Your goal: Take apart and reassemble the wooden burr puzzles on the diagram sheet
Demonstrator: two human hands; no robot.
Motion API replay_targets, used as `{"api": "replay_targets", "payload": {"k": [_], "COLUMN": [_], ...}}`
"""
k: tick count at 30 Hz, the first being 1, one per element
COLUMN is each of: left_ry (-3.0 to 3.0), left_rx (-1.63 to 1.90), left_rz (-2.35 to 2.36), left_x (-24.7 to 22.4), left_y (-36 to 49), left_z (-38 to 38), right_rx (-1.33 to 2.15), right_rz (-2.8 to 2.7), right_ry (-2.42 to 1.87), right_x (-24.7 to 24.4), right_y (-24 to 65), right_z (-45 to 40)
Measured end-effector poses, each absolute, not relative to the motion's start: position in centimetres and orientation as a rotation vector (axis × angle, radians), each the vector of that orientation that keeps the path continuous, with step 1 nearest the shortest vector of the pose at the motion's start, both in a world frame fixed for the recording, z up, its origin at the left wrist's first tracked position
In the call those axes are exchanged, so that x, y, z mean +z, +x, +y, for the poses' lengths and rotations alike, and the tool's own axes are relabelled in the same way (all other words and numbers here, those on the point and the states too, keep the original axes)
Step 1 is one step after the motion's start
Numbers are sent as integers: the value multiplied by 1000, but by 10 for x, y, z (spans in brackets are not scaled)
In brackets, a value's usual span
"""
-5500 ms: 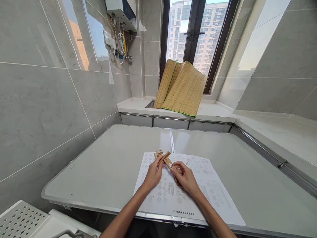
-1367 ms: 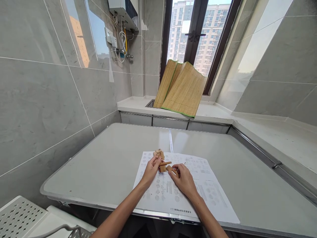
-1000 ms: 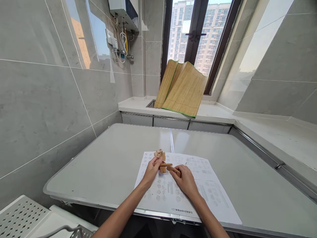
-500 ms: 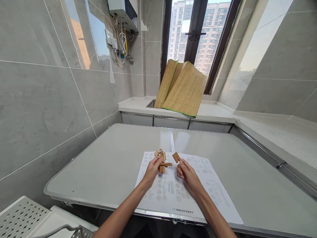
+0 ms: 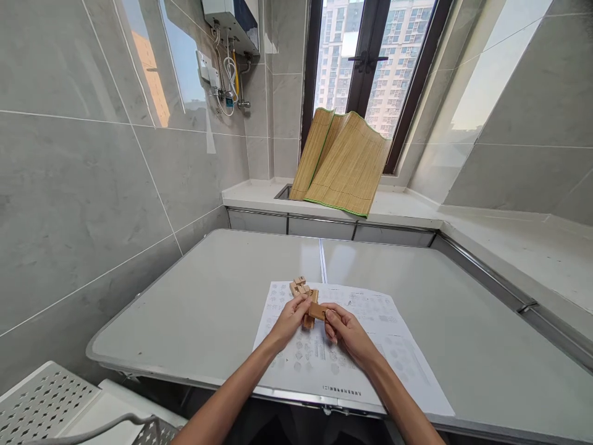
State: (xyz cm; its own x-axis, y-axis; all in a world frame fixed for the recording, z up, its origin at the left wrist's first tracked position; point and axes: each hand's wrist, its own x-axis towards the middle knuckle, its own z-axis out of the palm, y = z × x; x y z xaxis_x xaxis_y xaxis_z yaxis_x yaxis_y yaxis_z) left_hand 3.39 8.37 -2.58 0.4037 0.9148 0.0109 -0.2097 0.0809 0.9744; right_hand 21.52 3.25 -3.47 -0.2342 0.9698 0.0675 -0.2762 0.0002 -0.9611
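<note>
My left hand [image 5: 291, 318] is closed around a notched wooden puzzle piece [image 5: 309, 322] held roughly upright over the paper. Between the thumb and fingers of my right hand [image 5: 346, 330] is a second wooden block [image 5: 317, 311], lying crosswise against the first one. The two pieces meet, but I cannot tell whether they interlock. Just beyond my left fingers, several loose wooden pieces [image 5: 299, 285] lie in a small pile. Under both hands spreads a large printed sheet [image 5: 389, 364] with rows of small diagrams.
The sheet rests on a pale grey folding table [image 5: 185, 309] with a centre seam. Behind it runs a white ledge [image 5: 259, 193] bearing a folded bamboo mat [image 5: 347, 167]. A white perforated rack [image 5: 41, 402] stands at the lower left, beside a tiled wall.
My right hand has moved left and brought its block against the piece in my left hand. The left-hand piece has turned from lying crosswise to roughly upright.
</note>
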Motion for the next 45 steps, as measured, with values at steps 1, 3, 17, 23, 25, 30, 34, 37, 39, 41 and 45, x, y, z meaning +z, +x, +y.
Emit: {"api": "replay_targets", "payload": {"k": [1, 3, 17, 23, 25, 30, 34, 37, 39, 41, 45], "left_ry": [1185, 1165, 1050, 1098, 1153, 1240, 1247, 1241, 1231, 1214, 1183], "left_rx": [978, 976, 860, 817, 844, 916, 878, 848, 842, 835, 789], "left_rz": [762, 750, 633, 633, 652, 732, 705, 661, 639, 618, 549], "left_x": [-27, -28, -26, -22, -21, -16, -15, -16, -16, -16, -15], "left_y": [34, 34, 35, 35, 36, 38, 39, 39, 39, 39, 37], "left_z": [84, 84, 82, 78, 78, 77, 75, 74, 74, 76, 79], "right_rx": [1477, 1483, 1566, 1555, 1559, 1590, 1606, 1603, 1605, 1604, 1605], "right_rz": [-1186, -1185, -1166, -1132, -1130, -1150, -1166, -1166, -1163, -1151, -1114], "right_ry": [-851, -846, -735, -728, -731, -738, -746, -759, -765, -766, -760], "right_x": [-34, -32, -40, -40, -41, -43, -42, -43, -44, -44, -41], "right_y": [215, 215, 211, 213, 214, 214, 213, 211, 210, 210, 212], "right_z": [32, 31, 31, 34, 35, 35, 34, 35, 35, 36, 36]}}
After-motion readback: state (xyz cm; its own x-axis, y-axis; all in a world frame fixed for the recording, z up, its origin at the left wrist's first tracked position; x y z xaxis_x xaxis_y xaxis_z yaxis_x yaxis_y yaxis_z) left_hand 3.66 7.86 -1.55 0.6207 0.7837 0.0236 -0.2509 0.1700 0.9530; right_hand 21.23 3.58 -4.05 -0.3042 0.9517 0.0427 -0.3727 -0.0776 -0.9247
